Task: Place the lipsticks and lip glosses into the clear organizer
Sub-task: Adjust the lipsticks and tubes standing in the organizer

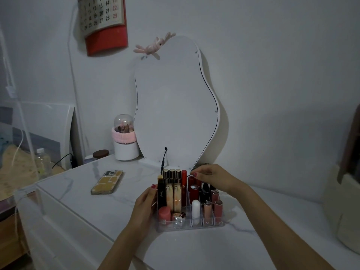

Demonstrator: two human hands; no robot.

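Two hands at organizer [176, 227] on table [253, 221]. Right hand [211, 177] nearer: fingertips pinch top of red lipstick [193, 189] directly below them in back-right slot, long axis vertical, cap up. Left hand [145, 203] fingers together, pressed against organizer's left wall, steadying.

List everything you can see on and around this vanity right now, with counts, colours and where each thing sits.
clear organizer: one, transparent, centre of the tabletop
lipsticks and lip glosses: many, red, pink, gold, black and white, standing in the organizer
phone: one, yellow-patterned case, face down left of the organizer
mirror: one, white, wavy, against the wall
shrimp toy: one, pink, on the mirror's top
brush holder: one, white with clear dome, left of the mirror
calendar: one, red and white, on the wall
left hand: touches the organizer's left side
right hand: over the back row
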